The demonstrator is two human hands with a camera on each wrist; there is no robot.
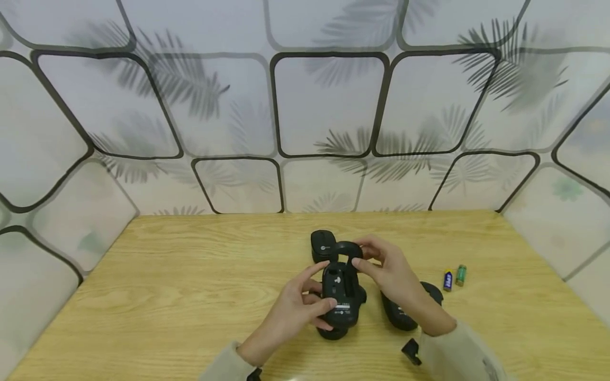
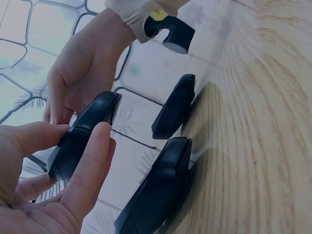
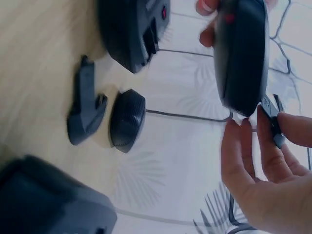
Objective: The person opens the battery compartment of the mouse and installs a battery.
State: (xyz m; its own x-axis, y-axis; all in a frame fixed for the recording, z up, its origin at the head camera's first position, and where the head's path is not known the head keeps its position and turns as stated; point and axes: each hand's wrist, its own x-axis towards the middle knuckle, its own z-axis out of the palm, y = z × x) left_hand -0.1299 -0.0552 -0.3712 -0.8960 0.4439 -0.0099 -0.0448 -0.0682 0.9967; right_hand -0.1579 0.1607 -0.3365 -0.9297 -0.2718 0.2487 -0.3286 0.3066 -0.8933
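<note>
My left hand grips a black computer mouse, its labelled underside facing up and a long battery slot bare. In the left wrist view the mouse is held between thumb and fingers, raised off the table. My right hand pinches a curved black battery cover at the far end of that mouse. Seen from the right wrist, the cover sits between thumb and fingertips, close beside the held mouse.
Behind the hands is another black mouse. One more mouse lies partly under my right forearm, and another shows below the held one. Two small batteries lie at right. A loose black cover rests on the wooden table.
</note>
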